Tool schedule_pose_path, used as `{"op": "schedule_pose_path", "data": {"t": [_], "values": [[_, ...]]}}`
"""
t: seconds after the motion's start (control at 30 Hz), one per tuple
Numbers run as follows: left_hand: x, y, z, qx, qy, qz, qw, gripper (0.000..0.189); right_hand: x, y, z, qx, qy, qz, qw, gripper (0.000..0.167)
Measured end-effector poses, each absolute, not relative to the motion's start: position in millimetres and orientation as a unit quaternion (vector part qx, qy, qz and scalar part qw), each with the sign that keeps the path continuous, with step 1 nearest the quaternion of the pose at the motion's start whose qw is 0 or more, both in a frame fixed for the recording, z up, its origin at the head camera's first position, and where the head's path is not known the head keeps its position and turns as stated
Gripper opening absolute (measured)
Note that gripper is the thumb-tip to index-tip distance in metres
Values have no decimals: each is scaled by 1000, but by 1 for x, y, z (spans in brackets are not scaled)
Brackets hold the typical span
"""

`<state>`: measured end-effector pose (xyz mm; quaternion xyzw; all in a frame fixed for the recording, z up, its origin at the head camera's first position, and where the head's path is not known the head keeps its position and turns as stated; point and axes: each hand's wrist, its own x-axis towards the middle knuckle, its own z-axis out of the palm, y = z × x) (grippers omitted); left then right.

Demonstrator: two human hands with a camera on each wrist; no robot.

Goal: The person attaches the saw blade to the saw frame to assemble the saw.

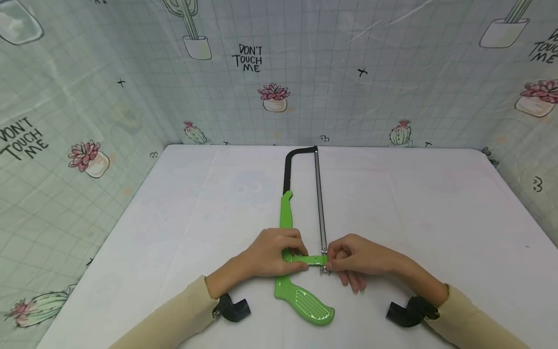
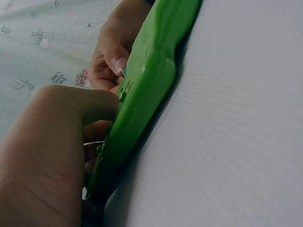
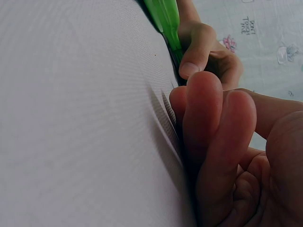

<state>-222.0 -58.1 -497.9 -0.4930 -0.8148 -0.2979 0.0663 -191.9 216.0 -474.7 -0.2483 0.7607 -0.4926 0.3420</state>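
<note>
A hacksaw (image 1: 285, 213) with a green body and a black front frame (image 1: 287, 172) lies on the white table, its handle (image 1: 309, 305) toward me. The narrow grey blade (image 1: 320, 203) runs along its right side. My left hand (image 1: 271, 253) grips the green crossbar (image 1: 313, 260) between thumb and fingers. At the crossbar's right end, my right hand (image 1: 359, 254) pinches the small metal wing nut (image 1: 323, 270) with thumb and forefinger. Its other fingers hang loosely below. In the left wrist view the green body (image 2: 142, 90) hides part of both hands.
The white table (image 1: 209, 194) reaches back to a curtain (image 1: 314, 97) printed with cacti and words, which also covers the side walls. Black wrist mounts (image 1: 235, 310) sit at both sleeve cuffs, close to the tabletop.
</note>
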Motion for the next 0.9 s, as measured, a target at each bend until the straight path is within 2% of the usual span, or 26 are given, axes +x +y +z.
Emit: {"op": "schedule_pose_path", "data": {"t": [0.9], "values": [[-223,-57,-498,-491,-815,-302,63,14,-193,217,-474,-241,763,-489,348,16]]}}
